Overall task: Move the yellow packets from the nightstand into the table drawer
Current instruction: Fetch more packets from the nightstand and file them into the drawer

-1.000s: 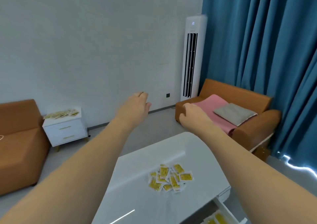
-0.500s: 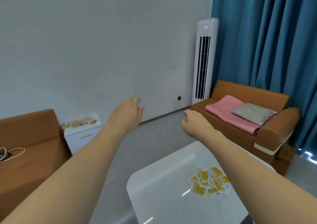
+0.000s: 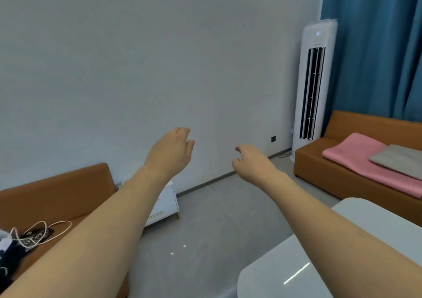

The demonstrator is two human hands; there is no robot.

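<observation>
Honestly, going by this shot alone, it was hard to say how much of the job was done. No yellow packets were in view at all. The nightstand (image 3: 167,203) sat against the wall next to the brown sofa (image 3: 57,195), but the left forearm covered most of its top, so I couldn't tell if a pile was waiting there. Only a bare corner of the white table (image 3: 285,281) showed at the lower right, and its drawer was out of frame, so no idea what had landed in it. My guess was this was a trip toward the nightstand for a load, since both hands were empty.

The left hand (image 3: 170,152) was held out in mid-air in front of the wall, fingers loosely curled downward, holding nothing and touching nothing. The right hand (image 3: 252,160) was the same deal: relaxed, fingers half bent, thumb out a bit, nothing in it. They floated near each other but apart, well short of the nightstand.
</observation>
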